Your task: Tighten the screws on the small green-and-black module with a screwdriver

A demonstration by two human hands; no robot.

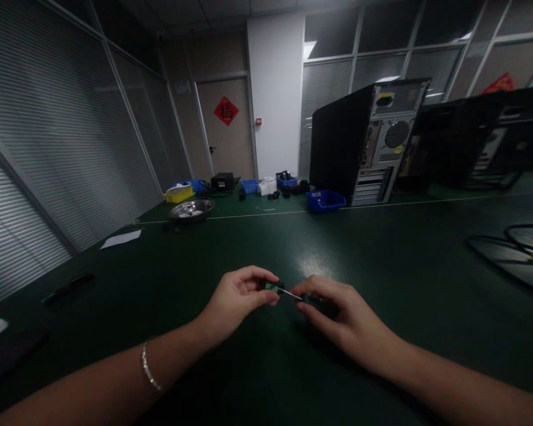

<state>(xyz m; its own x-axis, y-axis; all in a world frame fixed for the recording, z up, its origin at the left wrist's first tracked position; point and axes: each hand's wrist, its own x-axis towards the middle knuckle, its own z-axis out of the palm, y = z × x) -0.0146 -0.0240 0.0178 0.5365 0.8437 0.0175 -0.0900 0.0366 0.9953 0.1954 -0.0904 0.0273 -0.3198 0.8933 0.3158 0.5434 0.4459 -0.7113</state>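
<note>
My left hand pinches a small green circuit board between thumb and fingertips, a little above the dark green tabletop. Part of the board is hidden by my fingers. From the right, my right hand grips a screwdriver with a thin metal shaft. Its dark handle lies mostly hidden inside my curled fingers. The shaft's tip meets the dark right end of the board; whether it sits in a screw is too small to tell.
A metal dish and a blue bin stand farther back. A black computer tower rises at the back right. Black cables lie at right. A dark slim tool and white paper lie at left.
</note>
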